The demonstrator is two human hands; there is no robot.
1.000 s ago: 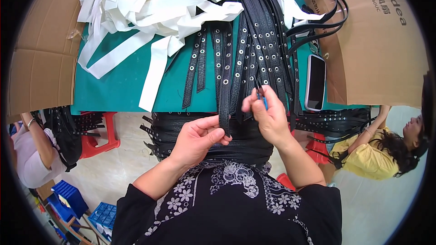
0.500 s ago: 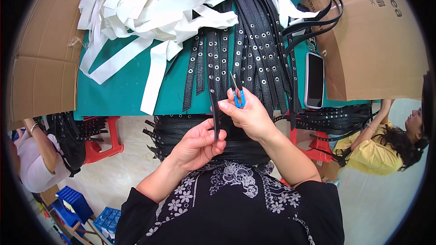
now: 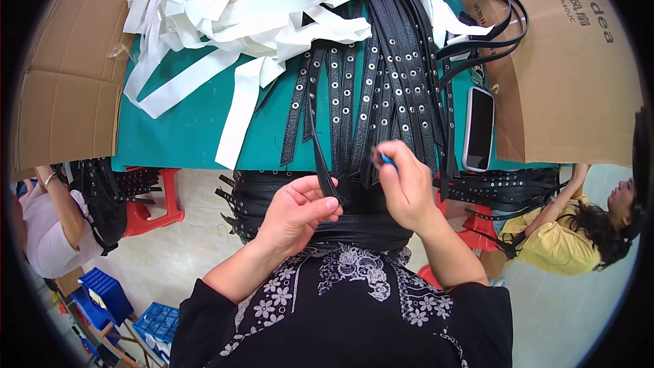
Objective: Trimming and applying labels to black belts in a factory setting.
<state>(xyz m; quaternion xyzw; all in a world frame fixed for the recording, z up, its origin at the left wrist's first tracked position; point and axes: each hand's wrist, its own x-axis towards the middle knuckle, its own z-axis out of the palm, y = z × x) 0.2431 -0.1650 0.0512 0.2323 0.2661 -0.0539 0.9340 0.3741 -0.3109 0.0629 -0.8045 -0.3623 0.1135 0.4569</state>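
Between the thumb and fingers of my left hand is the end of a black leather strap, which runs up onto the table, twisted partly edge-on. My right hand, to the right of it and apart from the strap, is closed around blue-handled thread snips. Only a bit of the blue handle shows; the blades are blurred and hidden by the fingers. Beyond both hands, many black straps with silver eyelets lie side by side, their pointed ends toward me.
White fabric strips are heaped at the back left of the green table. A phone lies at the right, beside a cardboard box. More black straps hang below the table edge. People sit at both sides, one in yellow.
My right hand has moved right, away from the strap, and turned so the snips are mostly hidden. The left hand keeps the strap, which now slants more. The view has shifted slightly.
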